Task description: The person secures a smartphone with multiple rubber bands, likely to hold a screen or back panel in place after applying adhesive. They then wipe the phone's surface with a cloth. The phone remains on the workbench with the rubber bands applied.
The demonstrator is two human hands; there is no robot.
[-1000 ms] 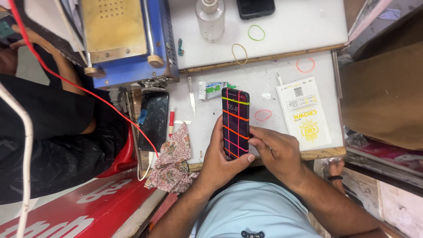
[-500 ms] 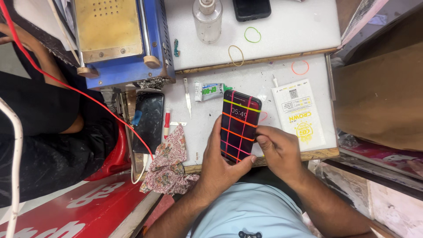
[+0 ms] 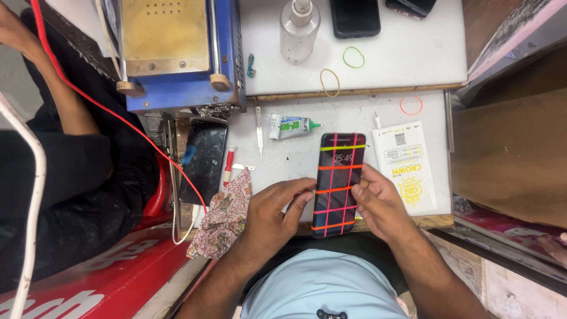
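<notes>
Both hands grip the banded phone (image 3: 339,184) over the desk (image 3: 295,155): left hand (image 3: 273,214) fingers pinching its left edge, right hand (image 3: 379,199) fingers pressed along the right

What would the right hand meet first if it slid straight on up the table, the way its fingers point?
Probably the glue tube, past the banded phone that the right hand already touches; depth is unclear.

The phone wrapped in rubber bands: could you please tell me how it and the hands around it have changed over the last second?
The phone has been straightened from a slight tilt to lie nearly upright on the white table. The left hand and right hand still hold it by its two long edges. The glue tube, the tweezers and the yellow-printed packet lie as before.
</notes>
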